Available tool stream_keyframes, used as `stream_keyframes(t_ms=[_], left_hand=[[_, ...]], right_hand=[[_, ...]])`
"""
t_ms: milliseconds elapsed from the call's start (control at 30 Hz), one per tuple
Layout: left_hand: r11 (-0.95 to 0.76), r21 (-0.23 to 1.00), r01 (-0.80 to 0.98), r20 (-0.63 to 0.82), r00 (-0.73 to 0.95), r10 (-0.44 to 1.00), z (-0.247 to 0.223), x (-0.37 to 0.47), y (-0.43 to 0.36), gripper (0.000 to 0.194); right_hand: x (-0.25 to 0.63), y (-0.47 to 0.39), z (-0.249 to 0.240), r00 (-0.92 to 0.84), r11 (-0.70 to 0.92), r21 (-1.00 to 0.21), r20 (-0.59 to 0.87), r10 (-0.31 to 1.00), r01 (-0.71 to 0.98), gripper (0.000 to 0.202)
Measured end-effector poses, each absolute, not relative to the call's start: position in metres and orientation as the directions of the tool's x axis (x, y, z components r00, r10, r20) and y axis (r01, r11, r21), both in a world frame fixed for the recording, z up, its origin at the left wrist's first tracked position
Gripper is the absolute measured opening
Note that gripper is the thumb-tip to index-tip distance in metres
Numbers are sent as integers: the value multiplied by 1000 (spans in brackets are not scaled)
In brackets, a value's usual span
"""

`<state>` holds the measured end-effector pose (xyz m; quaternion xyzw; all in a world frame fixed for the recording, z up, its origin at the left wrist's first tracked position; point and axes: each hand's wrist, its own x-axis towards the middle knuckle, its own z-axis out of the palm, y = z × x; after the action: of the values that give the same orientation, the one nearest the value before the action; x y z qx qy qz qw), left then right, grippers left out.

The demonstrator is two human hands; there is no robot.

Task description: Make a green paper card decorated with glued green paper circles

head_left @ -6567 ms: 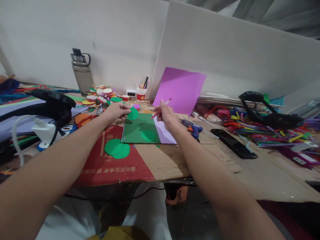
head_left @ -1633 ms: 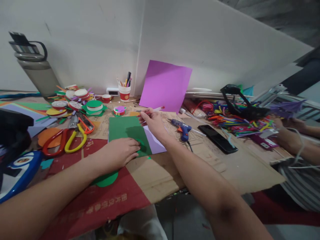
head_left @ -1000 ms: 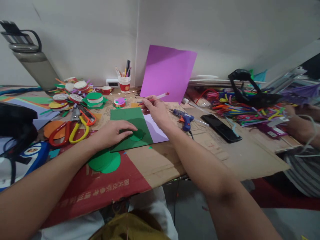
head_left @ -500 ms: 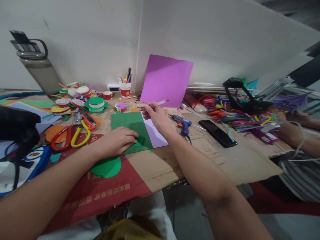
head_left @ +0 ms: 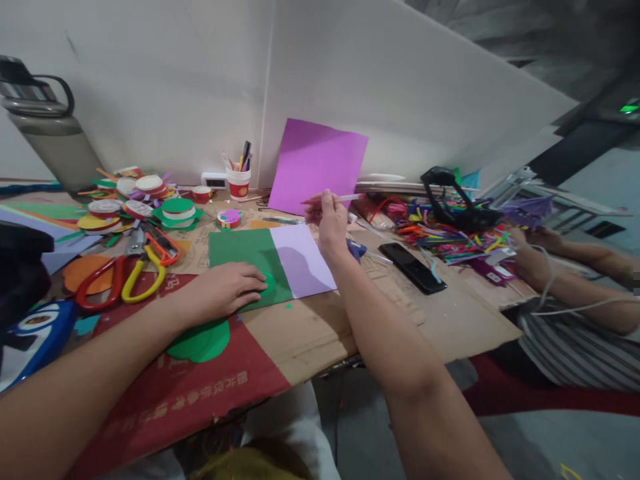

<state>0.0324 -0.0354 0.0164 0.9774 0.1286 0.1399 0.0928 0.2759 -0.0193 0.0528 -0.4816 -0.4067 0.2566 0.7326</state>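
Note:
My left hand [head_left: 233, 288] lies flat on a green sheet [head_left: 245, 250], its fingertips over a small green paper circle [head_left: 269, 283]. Beside the green sheet is a lilac sheet [head_left: 307, 267]. Raised above the lilac sheet, my right hand [head_left: 330, 217] is closed on a slim pen [head_left: 350, 197] with a clear barrel and a reddish end. Larger green paper circles [head_left: 205, 341] lie under my left forearm on red cardboard. Partly hidden behind my right wrist is a blue glue gun [head_left: 357, 250].
Scissors [head_left: 145, 270], red-handled pliers [head_left: 103, 283] and paper crafts [head_left: 150, 190] are at left, near a bottle [head_left: 50, 143]. A purple sheet [head_left: 317, 163] leans on the wall by a pen cup [head_left: 239, 183]. A phone [head_left: 413, 267] and another person's hands [head_left: 533, 250] are at right.
My right hand has moved right, turned, and now covers much of the glue gun; the pen's reddish tip now points left. My left hand still rests on the green sheet. The view has shifted right.

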Motion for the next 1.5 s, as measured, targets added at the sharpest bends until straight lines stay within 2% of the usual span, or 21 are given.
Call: stream_keyframes(t_ms=[233,433,600,733,867,1033,1133,1233,1500], left_hand=[[-938,256,235,247,922,299,14,32,-34,30],[-916,265,303,196,913,358,22,29,-34,30],[-916,289,279,183,923,339,24,28,-33,28],[-932,256,255,208,927,311,20,29,-33,29],[-947,194,254,210,933,293,21,31,-35,28],[-933,210,292,160,931,328,26,31,-39,27],[-915,232,330,155,916,370,25,30,-38,31],[-915,277,294,151,927,344,23,29,-35,30],[-892,369,261,185,920,345,19,26,-28,31]], right_hand=[[273,-18,50,491,410,-910,388,780,67,44],[274,-17,52,505,442,-897,386,772,9,42],[267,-21,48,450,417,-908,390,803,43,43],[255,-22,50,390,396,-916,389,835,66,36],[241,-23,57,249,370,-919,393,885,134,18],[233,-29,58,158,340,-931,358,920,132,13],[234,-34,53,184,327,-941,337,923,82,17],[237,-36,50,220,343,-938,347,912,56,27],[239,-39,34,215,343,-936,351,911,75,37]])
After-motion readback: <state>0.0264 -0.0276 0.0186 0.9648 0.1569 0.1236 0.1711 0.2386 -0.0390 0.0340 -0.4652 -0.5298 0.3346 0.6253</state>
